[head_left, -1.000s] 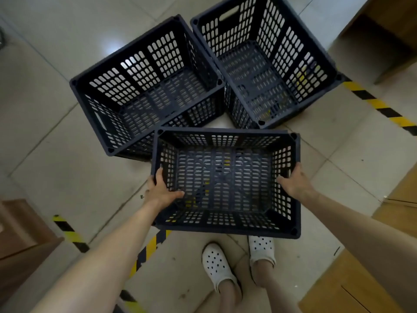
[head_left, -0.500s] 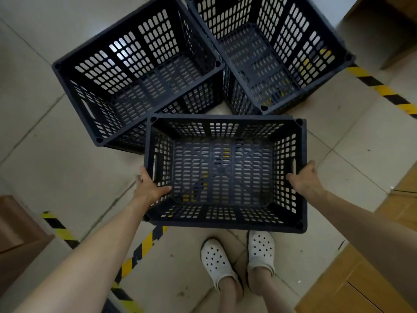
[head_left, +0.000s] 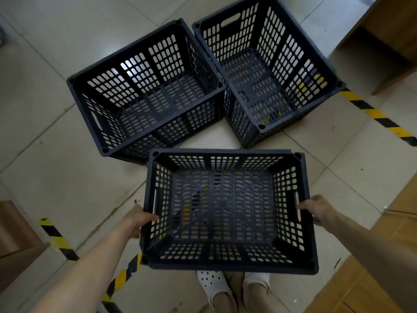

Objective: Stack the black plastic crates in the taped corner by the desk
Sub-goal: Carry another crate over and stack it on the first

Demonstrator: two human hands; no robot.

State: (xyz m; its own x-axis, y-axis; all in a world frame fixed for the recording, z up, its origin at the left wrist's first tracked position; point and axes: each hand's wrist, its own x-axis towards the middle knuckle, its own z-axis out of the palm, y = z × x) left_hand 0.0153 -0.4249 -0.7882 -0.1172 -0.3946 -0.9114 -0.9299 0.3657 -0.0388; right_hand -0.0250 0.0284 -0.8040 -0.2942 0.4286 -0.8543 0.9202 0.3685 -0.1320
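Note:
Three black slotted plastic crates are in view. The nearest crate (head_left: 228,259) is held above the floor in front of me. My left hand (head_left: 138,219) grips its left wall at the handle slot. My right hand (head_left: 316,210) grips its right wall at the other slot. Two more crates stand on the tiled floor beyond it: one at the left (head_left: 144,64), one at the right (head_left: 266,26), their corners nearly touching. Yellow-black tape (head_left: 374,114) runs under the right crate's far corner.
Another stretch of yellow-black tape (head_left: 59,241) crosses the floor at lower left. A wooden desk (head_left: 392,30) stands at the upper right, wooden furniture (head_left: 13,236) at the left edge and wood panels (head_left: 372,279) at lower right. My feet in white clogs (head_left: 214,288) are below the held crate.
The held crate has come nearer to me and away from the two standing crates. Both hands kept their hold on its side walls.

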